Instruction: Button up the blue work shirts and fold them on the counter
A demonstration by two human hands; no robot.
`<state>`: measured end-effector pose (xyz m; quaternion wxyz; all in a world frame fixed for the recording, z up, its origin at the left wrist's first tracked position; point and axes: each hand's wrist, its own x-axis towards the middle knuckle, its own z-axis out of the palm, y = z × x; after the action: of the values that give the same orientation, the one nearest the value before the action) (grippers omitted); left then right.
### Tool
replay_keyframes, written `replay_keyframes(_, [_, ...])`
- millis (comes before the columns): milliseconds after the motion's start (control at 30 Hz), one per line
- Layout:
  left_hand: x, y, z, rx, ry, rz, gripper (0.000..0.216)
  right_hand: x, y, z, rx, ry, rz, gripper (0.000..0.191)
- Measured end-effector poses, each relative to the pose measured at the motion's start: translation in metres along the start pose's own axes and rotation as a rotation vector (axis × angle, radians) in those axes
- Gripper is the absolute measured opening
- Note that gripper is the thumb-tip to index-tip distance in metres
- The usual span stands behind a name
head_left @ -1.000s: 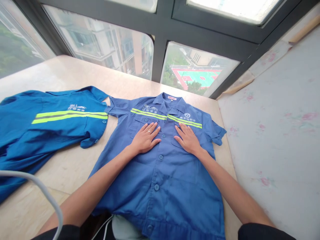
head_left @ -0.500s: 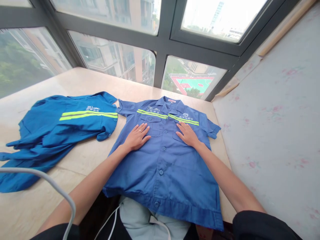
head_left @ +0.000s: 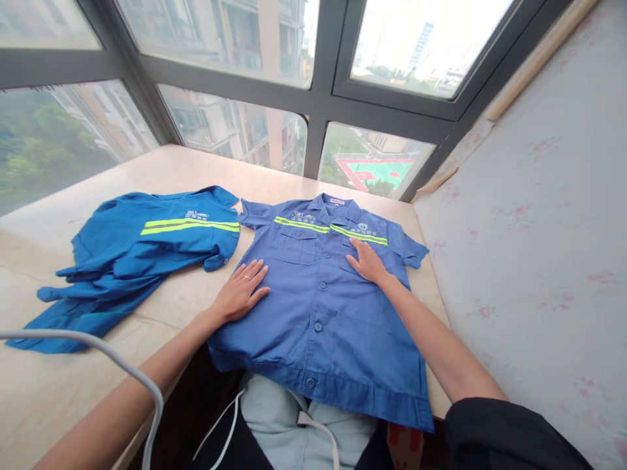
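A blue short-sleeved work shirt [head_left: 294,307] lies front up and spread out before me, its collar toward the window and its hem hanging over the near edge. Yellow-green reflective stripes cross its chest. My left hand [head_left: 242,290], with a ring on one finger, rests flat on the shirt's left edge, fingers spread. On the chest pocket at the right lies my right hand [head_left: 368,261], open, palm down. A second, brighter blue work garment [head_left: 161,241] with a similar stripe lies crumpled to the left, touching neither hand.
Both garments lie on a pale stone sill [head_left: 161,313]. Grey-framed windows [head_left: 313,104] stand behind it, and a flowered wall [head_left: 529,248] bounds the right side. A grey cable [head_left: 122,365] arcs across the lower left. My legs [head_left: 279,418] are below the near edge.
My left hand has slid from the left chest pocket outward and toward me, to the shirt's side edge. My right hand stays on the right pocket. The view has tilted up slightly.
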<state>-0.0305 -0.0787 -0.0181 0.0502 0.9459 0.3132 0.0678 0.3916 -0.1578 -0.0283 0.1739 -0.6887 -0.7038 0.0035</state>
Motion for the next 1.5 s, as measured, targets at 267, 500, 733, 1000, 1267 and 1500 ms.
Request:
replay_keyframes(267, [-0.009, -0.011, 0.001, 0.028, 0.034, -0.054, 0.069, 0.004, -0.002, 0.003, -0.231, -0.201, -0.007, 0.056])
replay_keyframes(500, [-0.021, -0.024, -0.002, 0.078, 0.019, -0.083, 0.067, 0.005, -0.010, -0.001, -0.268, -0.247, 0.028, 0.058])
replay_keyframes(733, [-0.019, -0.024, -0.005, 0.070, 0.042, -0.077, 0.064, -0.001, -0.020, 0.001, -0.239, -0.127, 0.138, 0.059])
replay_keyframes(1000, [-0.019, -0.025, -0.006, 0.068, 0.033, -0.083, 0.065, -0.002, -0.018, 0.003, -0.222, -0.101, 0.167, 0.060])
replay_keyframes(1267, [-0.019, -0.021, -0.009, 0.045, 0.036, -0.115, 0.064, -0.003, -0.018, 0.002, -0.223, -0.103, 0.157, 0.060])
replay_keyframes(1500, [-0.023, -0.023, -0.005, 0.060, 0.062, -0.118, 0.062, -0.005, -0.020, 0.003, -0.236, -0.076, 0.133, 0.059])
